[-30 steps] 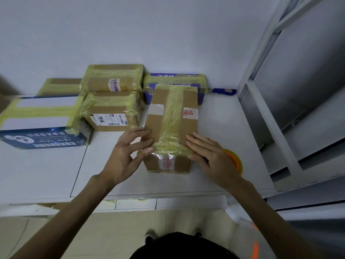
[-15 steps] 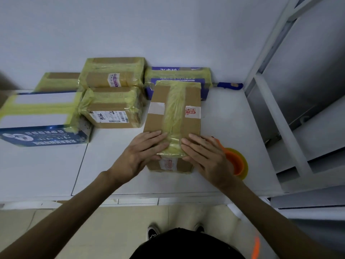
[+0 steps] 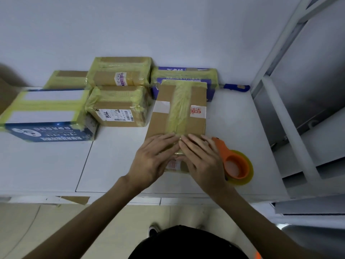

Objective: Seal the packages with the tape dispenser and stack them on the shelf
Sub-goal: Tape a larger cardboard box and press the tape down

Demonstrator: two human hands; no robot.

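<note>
A brown cardboard package [image 3: 160, 120] lies on the white table [image 3: 115, 161], a strip of yellowish tape running down its middle. My left hand [image 3: 152, 159] and my right hand [image 3: 201, 157] lie flat on its near end, fingers straight, fingertips meeting on the tape. The near end of the package is mostly hidden under my hands. An orange tape dispenser [image 3: 234, 163] with a yellowish roll sits on the table just right of my right hand, untouched.
Several taped packages stand behind: a blue-and-white box [image 3: 46, 113] at left, two stacked brown boxes [image 3: 119, 90], a blue box [image 3: 186, 75] against the wall. A blue-handled tool [image 3: 236, 87] lies at the back right. A white metal shelf frame [image 3: 285, 116] rises at right.
Both hands have slid inward along the near end of the package until their fingertips meet over the tape. The package and dispenser have stayed put.
</note>
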